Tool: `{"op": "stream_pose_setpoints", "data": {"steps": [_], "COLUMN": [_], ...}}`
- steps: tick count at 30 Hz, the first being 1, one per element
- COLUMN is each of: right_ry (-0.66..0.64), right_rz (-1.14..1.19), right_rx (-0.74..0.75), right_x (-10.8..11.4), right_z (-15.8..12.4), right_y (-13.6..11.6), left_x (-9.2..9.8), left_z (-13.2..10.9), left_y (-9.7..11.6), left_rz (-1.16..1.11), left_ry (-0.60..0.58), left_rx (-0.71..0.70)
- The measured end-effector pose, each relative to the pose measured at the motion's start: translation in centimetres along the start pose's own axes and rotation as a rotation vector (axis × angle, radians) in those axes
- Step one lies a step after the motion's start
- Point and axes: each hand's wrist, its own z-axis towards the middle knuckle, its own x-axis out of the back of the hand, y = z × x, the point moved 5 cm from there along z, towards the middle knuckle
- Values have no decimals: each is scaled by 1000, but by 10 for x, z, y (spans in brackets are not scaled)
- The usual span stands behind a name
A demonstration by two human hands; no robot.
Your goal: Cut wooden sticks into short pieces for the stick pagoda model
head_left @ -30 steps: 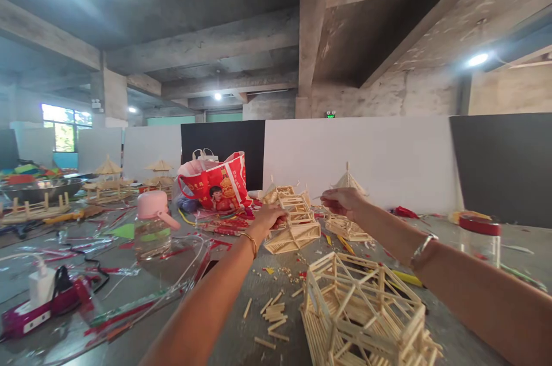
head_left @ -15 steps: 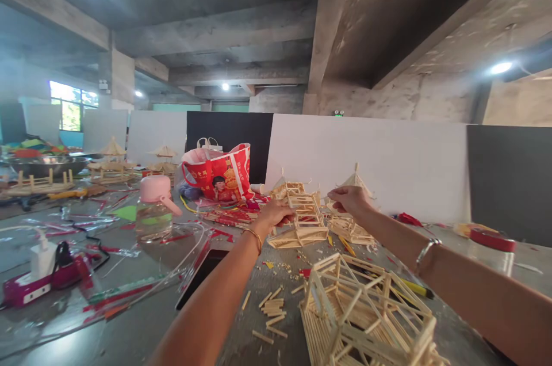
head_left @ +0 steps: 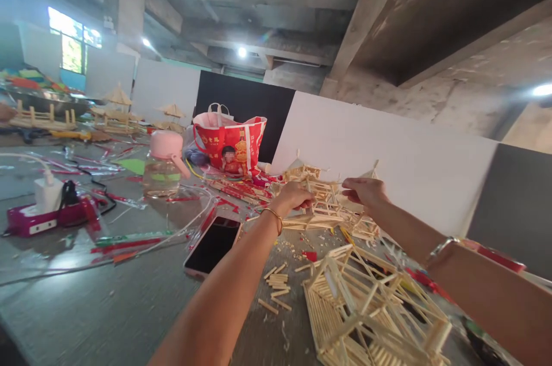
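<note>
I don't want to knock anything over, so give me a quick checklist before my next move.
1. Left hand gripping the far stick model: cannot tell, fingertips unclear.
2. Right hand holding a stick: cannot tell.
3. Front stick frame clear of both hands: ok.
4. Short sticks in open view: ok.
5. Bottle upright, lid on: ok.
6. Table free of scraps: not ok, a red scrap lies behind the frame.

The bottom edge crops the near stick model (head_left: 371,314); the right forearm (head_left: 487,291) covers most of the red-lidded jar (head_left: 502,258). Whether the hands (head_left: 294,198) grip anything is unclear.
</note>
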Motion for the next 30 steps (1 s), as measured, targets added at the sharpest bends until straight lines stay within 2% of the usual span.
{"op": "stream_pose_setpoints", "data": {"steps": [12,30], "right_ry": [71,114], "right_rz": [-56,-1], "right_rx": [9,-83], "right_x": [-3,-9], "right_z": [12,12], "right_y": [7,14], "left_x": [-4,-7], "left_z": [5,-7], "left_y": [-2,4], "left_rz": [103,218], "left_ry": [-62,-114], "left_rx": [-41,-145]}}
